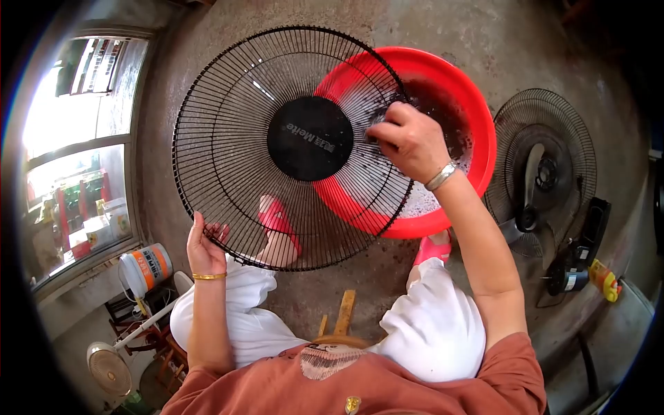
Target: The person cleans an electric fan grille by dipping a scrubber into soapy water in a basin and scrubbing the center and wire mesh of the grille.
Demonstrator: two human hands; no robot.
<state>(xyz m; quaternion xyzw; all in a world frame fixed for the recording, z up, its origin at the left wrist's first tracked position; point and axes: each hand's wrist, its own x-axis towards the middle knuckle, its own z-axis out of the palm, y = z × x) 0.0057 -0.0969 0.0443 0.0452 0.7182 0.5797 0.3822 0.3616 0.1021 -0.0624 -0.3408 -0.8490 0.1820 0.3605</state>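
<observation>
A round black wire fan grille [238, 149] with a solid centre disc is held tilted in front of me, partly over a red basin [477, 173]. Fingers of my left hand [205, 247] are closed around the grille's lower left rim. My right hand [408, 138] is pinched on a small dark grey wad [375, 119] against the wires, right of the disc. The wad is mostly hidden by the fingers, and its kind is unclear. Dark water with pale suds [425, 200] shows in the basin, below the right hand.
Right of the basin, fan blades with a rear grille [546, 124] and a black base part [584, 242] lie on the concrete floor. A yellow-red packet [605, 280] is nearby. At left are a white-orange bucket [146, 268], a white fan [109, 370] and a glass window [76, 187].
</observation>
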